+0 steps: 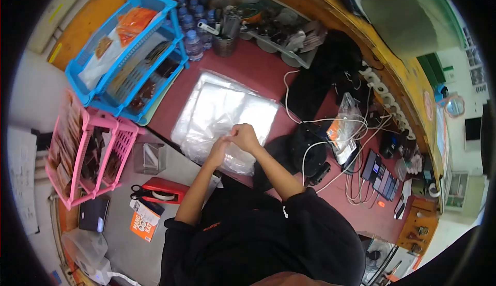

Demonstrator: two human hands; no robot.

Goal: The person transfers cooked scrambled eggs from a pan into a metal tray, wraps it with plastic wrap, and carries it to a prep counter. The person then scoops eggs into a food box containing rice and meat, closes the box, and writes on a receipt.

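Observation:
Clear plastic bags (206, 100) lie in a flat, shiny stack on the dark red table in front of me. My left hand (218, 151) and my right hand (246, 137) meet fingertip to fingertip over the near part of the stack. Both have their fingers closed in a pinch on a crumpled clear plastic bag (238, 163), which spreads out below and between my wrists. The exact edge under the fingertips is too small to make out.
Blue trays (124, 53) and a pink rack (111, 146) stand at the left. A red tape dispenser (173, 187) and scissors (138, 191) lie on the grey surface. Water bottles (194, 43) and a pen cup (224, 47) are behind; cables (289, 92) and a card terminal (380, 175) lie right.

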